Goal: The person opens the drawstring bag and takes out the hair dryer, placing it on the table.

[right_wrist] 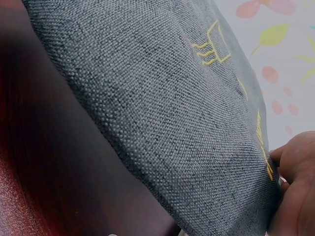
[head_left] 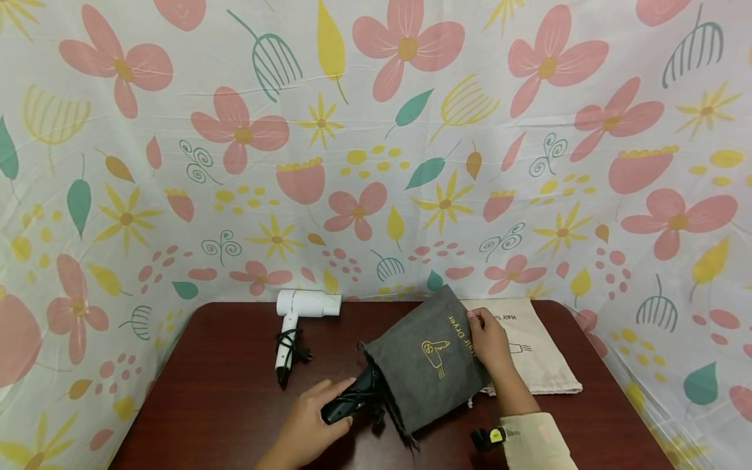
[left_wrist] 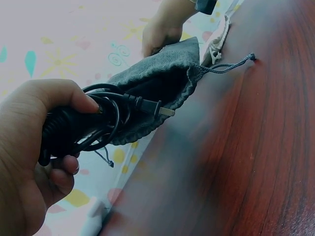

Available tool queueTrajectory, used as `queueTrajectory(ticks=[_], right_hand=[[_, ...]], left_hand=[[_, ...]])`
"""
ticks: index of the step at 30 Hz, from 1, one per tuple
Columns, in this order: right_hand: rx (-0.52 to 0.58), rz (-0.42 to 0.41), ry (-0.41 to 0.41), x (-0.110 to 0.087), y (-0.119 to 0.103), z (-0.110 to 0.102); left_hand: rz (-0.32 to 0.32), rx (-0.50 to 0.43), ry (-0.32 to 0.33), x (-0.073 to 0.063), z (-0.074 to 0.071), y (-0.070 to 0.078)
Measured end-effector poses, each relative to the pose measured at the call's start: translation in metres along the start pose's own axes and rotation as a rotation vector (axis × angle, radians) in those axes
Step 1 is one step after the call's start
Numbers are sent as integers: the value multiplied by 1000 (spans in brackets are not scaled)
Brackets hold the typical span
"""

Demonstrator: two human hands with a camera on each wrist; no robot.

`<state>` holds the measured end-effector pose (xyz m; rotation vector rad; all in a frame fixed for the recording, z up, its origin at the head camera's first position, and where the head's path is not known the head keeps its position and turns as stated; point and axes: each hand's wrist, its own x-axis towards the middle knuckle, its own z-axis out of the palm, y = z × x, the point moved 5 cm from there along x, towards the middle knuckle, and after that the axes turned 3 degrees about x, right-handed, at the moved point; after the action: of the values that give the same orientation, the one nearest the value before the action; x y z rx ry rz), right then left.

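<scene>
My left hand (head_left: 311, 418) grips the handle of a black hair dryer (head_left: 343, 403), its cord bundled around it and the plug (left_wrist: 165, 111) sticking out. The dryer's front part is hidden inside a grey drawstring bag (head_left: 431, 365), whose gathered mouth faces the left hand. Yellow lettering and a hair dryer drawing mark the bag. My right hand (head_left: 489, 339) pinches the bag's far right edge, near the lettering. In the right wrist view the grey cloth fills most of the picture, with the thumb and fingers at its lower right edge.
A white hair dryer (head_left: 308, 303) with a black cord round its handle lies at the back left of the dark red table (head_left: 217, 405). A cream drawstring bag (head_left: 549, 365) lies flat at the right, partly under the grey bag. Behind hangs a floral curtain (head_left: 376, 163).
</scene>
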<state>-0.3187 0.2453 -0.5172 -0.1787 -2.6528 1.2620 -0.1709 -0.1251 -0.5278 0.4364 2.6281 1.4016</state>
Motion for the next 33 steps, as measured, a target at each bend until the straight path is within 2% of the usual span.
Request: queueTrajectory(ticks=[10, 22, 29, 33], right_hand=[[15, -4, 30, 2, 1, -3], [19, 10, 49, 0, 4, -8], [19, 16, 51, 0, 5, -9], [23, 23, 52, -1, 7, -9]], left_hand=[[-30, -22, 3, 0, -4, -4], [-72, -5, 9, 1, -7, -3], [-52, 19, 9, 0, -8, -2], [-70, 22, 7, 0, -8, -2]])
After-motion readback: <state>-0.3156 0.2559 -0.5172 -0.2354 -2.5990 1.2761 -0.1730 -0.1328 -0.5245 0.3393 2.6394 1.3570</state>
